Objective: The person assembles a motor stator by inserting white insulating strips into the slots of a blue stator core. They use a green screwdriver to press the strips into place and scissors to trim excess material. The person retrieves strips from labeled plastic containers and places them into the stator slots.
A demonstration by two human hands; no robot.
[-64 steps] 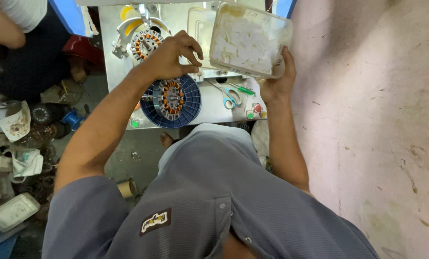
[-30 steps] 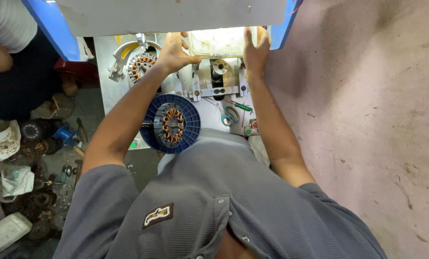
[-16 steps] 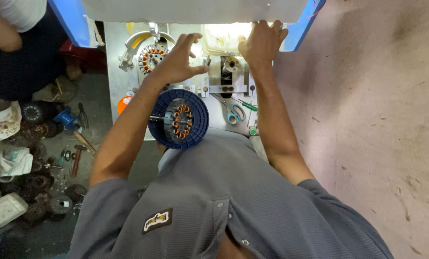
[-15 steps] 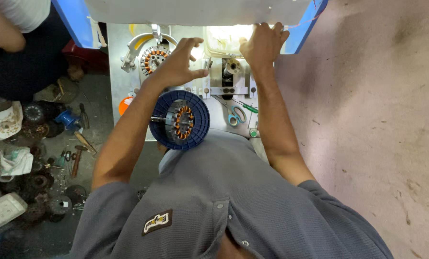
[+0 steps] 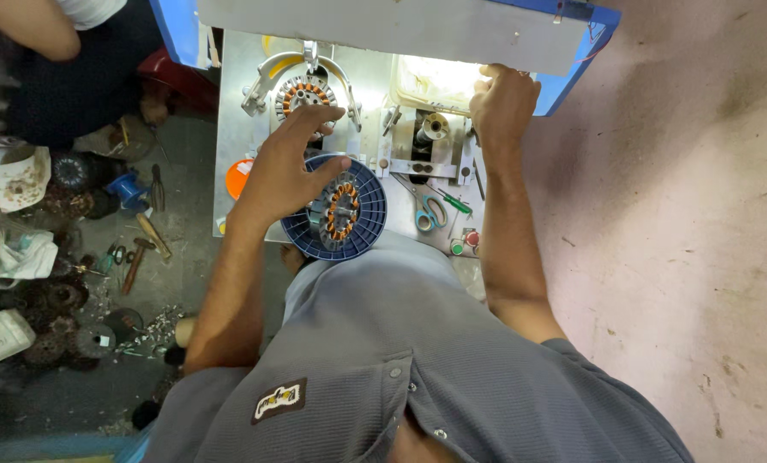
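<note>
My left hand (image 5: pixel 285 167) hovered with fingers spread wide above the round blue plastic tray (image 5: pixel 336 210), which carried a stator with copper-wound coils (image 5: pixel 342 208) at the near edge of the metal worktop (image 5: pixel 233 111). My right hand (image 5: pixel 503 103) rested on the translucent plastic box (image 5: pixel 430 81) beneath the white panel; I could not tell whether it gripped. A second wound stator (image 5: pixel 302 93) sat in its curved metal fixture behind, and blue-handled scissors (image 5: pixel 428 208) lay just right of the tray.
</note>
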